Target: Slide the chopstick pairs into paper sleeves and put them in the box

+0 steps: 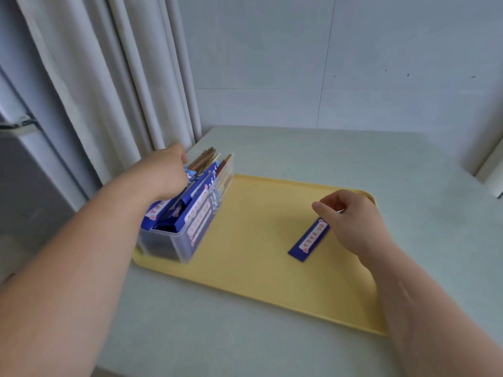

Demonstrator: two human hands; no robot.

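Head view, as seen from beside the table (pixel 326 148): the clear box (pixel 166 244) sits at the left end of a yellow tray (pixel 258 268), packed with sleeved chopstick pairs (pixel 198 210) leaning toward the curtain (pixel 109 77). The left hand (pixel 166 172) is curled over their tops, touching them (its fingertips are hidden, so I cannot tell whether it grips one). Well apart, the right hand (pixel 351 216) pinches the far end of a blue paper sleeve (pixel 309 239) lying flat on the tray.
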